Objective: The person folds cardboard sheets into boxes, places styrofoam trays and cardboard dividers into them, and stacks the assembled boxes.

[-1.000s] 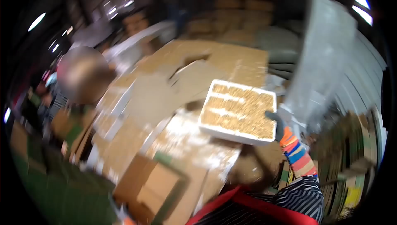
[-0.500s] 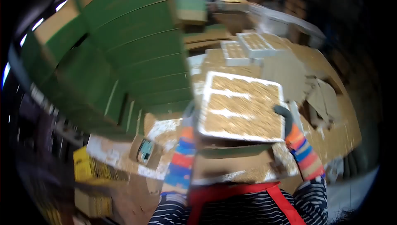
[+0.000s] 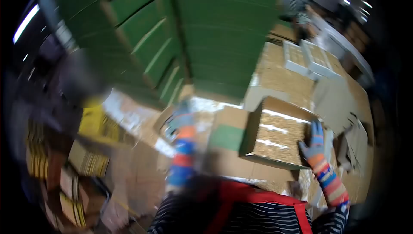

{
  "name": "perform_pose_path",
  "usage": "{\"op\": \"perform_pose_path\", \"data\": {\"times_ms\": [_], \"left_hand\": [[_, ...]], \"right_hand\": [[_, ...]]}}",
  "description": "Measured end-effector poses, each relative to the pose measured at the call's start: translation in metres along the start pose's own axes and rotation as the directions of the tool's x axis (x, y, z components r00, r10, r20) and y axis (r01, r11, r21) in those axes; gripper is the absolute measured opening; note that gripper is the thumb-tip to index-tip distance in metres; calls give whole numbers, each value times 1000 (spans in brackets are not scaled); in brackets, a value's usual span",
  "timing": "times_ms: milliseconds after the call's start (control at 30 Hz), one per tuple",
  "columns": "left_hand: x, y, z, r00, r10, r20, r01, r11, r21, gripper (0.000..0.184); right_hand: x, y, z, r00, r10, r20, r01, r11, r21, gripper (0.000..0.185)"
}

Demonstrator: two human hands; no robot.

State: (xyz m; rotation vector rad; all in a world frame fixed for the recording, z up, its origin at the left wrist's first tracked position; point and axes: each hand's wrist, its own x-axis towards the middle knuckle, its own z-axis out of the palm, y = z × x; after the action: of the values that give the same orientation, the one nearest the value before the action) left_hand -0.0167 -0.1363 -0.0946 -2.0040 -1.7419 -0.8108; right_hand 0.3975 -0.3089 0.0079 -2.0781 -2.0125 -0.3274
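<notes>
An open cardboard box [image 3: 246, 141] stands in front of me, with a long flap [image 3: 226, 158] folded out to its left. Inside lies a white tray filled with tan, grainy-looking pieces [image 3: 279, 137] in rows parted by white strips. My right hand [image 3: 315, 143], in a grey-blue glove, is open with fingers stretched at the box's right edge. Over on the left, my left hand [image 3: 183, 112] is smeared by motion, so its fingers cannot be made out. It is nearest a small carton [image 3: 162, 122] holding an object blurred beyond naming.
Tall stacked green boxes [image 3: 223, 40] rise behind the work surface. White trays [image 3: 297, 60] of tan pieces stand at the back right. Torn cardboard [image 3: 355, 146] lies on the right. Yellow-edged bundles [image 3: 92, 161] sit low on the left. Another person [image 3: 297, 4] is at the far back.
The white tray went from between both hands down into the box. My left hand moved left towards the small carton; the right stayed at the box's side. The view turned left.
</notes>
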Motion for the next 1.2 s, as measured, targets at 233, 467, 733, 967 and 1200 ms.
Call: {"op": "perform_pose_path", "data": {"times_ms": [233, 467, 733, 967, 1200], "left_hand": [[-15, -123, 51, 663, -214, 718, 393, 915, -89, 35], [-8, -150, 56, 704, -307, 641, 350, 935, 63, 22], [14, 6, -6, 901, -261, 346, 405, 793, -455, 27], [55, 310, -18, 758, 567, 322, -3, 497, -868, 29], [49, 432, -41, 469, 857, 212, -123, 301, -946, 32]], "right_hand": [[-14, 107, -101, 596, 490, -636, -173, 852, 495, 68], [-128, 262, -235, -91, 360, -929, -341, 865, 369, 29], [64, 233, -66, 704, 520, 484, -435, 854, -285, 66], [66, 324, 188, 855, 511, 92, -499, 858, -124, 52], [38, 297, 240, 970, 244, -10, -226, 881, -415, 21]]}}
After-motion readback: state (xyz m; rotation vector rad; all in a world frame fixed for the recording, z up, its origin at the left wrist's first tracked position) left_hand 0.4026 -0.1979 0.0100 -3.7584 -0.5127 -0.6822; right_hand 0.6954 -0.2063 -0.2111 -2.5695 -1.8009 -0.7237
